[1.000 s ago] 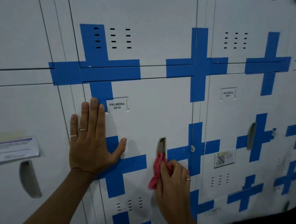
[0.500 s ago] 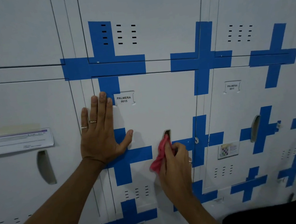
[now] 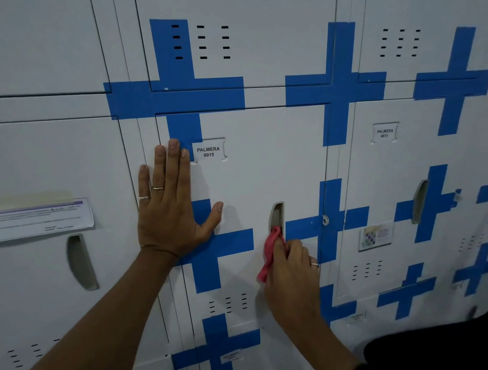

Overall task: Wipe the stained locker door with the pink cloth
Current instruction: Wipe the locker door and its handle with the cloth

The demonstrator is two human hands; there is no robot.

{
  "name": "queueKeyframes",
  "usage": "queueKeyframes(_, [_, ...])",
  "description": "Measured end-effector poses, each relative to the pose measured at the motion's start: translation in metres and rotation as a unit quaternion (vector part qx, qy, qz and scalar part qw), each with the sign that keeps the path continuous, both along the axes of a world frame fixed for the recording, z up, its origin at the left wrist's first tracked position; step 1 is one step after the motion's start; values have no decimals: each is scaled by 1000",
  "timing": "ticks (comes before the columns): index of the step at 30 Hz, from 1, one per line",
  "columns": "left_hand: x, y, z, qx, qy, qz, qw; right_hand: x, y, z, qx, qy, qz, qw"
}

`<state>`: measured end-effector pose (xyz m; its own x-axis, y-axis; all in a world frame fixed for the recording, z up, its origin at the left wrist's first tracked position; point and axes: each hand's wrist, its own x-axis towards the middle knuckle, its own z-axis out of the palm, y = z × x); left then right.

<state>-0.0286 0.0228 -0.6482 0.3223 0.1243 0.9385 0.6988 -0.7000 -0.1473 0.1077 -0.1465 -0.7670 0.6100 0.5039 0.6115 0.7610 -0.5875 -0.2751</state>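
The grey locker door [image 3: 265, 168] labelled PALMERA 0015 fills the middle, crossed by blue tape. My left hand [image 3: 169, 210] lies flat against its left side, fingers spread upward, holding nothing. My right hand [image 3: 293, 275] grips the bunched pink cloth [image 3: 270, 251] and presses it against the door at the lower end of the recessed handle slot [image 3: 276, 216]. Part of the cloth is hidden under my fingers. No stain is visible to me on the door.
More grey lockers with blue tape crosses surround it. A paper notice [image 3: 31, 220] is taped on the left locker above its handle slot [image 3: 80, 261]. The locker to the right carries a small colourful sticker [image 3: 376, 236]. A dark shape [image 3: 461, 349] fills the bottom right corner.
My right hand with the pink cloth has stayed at the lower end of the handle slot, shifting only slightly against the door. The left hand stays pressed flat. The view has shifted a little.
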Motion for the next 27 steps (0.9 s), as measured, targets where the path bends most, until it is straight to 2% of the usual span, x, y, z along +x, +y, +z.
queueKeyframes(3, [1,-1,0,-3,0,0,1000,2,-6,13,28,52,27,998])
queueKeyframes(6, [2,-2,0,0,-1,0,1000,5,-1,27,76,44,35,996])
queueKeyframes(10, [2,-1,1,5,-4,-1,1000,9,5,39,113,85,38,989])
queueKeyframes(14, [2,-1,1,7,-4,-3,1000,3,9,36,107,74,29,991])
queueKeyframes(17, [2,-2,1,10,-6,-3,1000,-3,8,25,44,18,-14,999])
queueKeyframes(20, [2,-1,0,13,-4,-2,1000,-11,2,11,-8,32,-31,999])
queueKeyframes(22, [1,-1,1,14,-5,-4,1000,-11,-3,10,10,36,-17,999])
queueKeyframes(27, [1,-2,-1,11,-3,-2,1000,-7,-10,35,70,138,64,986])
